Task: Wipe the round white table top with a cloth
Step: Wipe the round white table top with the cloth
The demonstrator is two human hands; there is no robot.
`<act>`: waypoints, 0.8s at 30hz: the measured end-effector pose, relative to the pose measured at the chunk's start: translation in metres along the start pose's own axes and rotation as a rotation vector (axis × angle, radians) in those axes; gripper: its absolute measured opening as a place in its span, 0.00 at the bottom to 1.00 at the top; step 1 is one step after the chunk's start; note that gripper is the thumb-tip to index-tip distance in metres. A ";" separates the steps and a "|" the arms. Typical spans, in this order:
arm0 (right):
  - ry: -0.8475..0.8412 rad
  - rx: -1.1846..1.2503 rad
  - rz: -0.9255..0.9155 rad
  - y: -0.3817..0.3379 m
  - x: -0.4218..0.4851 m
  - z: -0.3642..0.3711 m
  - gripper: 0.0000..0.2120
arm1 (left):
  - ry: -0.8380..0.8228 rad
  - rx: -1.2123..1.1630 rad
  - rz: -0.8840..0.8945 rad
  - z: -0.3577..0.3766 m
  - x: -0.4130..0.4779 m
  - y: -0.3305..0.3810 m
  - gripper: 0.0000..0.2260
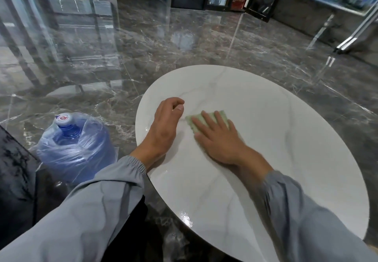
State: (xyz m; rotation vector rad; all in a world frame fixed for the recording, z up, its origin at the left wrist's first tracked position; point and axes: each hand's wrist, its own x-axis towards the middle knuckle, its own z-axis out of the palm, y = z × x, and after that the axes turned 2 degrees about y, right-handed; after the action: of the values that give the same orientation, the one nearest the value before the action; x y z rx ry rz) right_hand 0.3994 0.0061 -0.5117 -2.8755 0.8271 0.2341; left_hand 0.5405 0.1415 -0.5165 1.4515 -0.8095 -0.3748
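Round white tabletop (276, 139), bare apart from the hands. Left hand (163, 126) rests near the rim, its grip loosely curled on nothing, probably for bracing. Right hand (218, 139) lies flat, fingers spread, pressing the green cloth (208, 116) down for wiping.

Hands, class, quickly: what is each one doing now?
Left hand: loosely curled, empty, over the table.
Right hand: open, flat on the green cloth.

Right hand (217, 139) flat on green cloth (208, 121), round white table top (286, 139), left hand (165, 124) curled beside
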 end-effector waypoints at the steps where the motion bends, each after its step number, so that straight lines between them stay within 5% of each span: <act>1: 0.024 -0.038 -0.101 -0.020 -0.020 0.007 0.28 | 0.048 -0.026 0.002 -0.002 -0.001 -0.001 0.22; 4: 0.043 -0.007 -0.362 -0.052 -0.079 0.015 0.26 | 0.187 -0.081 0.009 -0.017 0.000 -0.001 0.19; 7: -0.017 0.081 -0.425 -0.039 -0.093 0.007 0.25 | 0.234 -0.040 -0.014 -0.037 0.007 -0.006 0.15; 10: 0.045 0.080 -0.270 0.006 -0.054 -0.002 0.25 | 0.216 0.131 0.019 -0.044 0.009 -0.012 0.20; 15: 0.079 0.054 0.259 0.113 0.038 -0.022 0.27 | 0.266 0.219 0.067 -0.037 -0.007 -0.014 0.18; 18: 0.057 0.113 0.372 0.109 0.060 -0.032 0.27 | 0.323 0.156 0.079 -0.036 -0.008 -0.013 0.16; 24: 0.006 -0.014 -0.272 -0.041 0.002 -0.005 0.26 | 0.444 -0.189 -0.069 -0.049 -0.003 -0.031 0.18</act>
State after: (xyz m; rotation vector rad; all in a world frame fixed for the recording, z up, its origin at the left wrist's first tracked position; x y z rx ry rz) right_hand 0.4239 0.0384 -0.5035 -2.9586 0.4279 0.2006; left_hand 0.5797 0.1753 -0.5433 1.3205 -0.3578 -0.1641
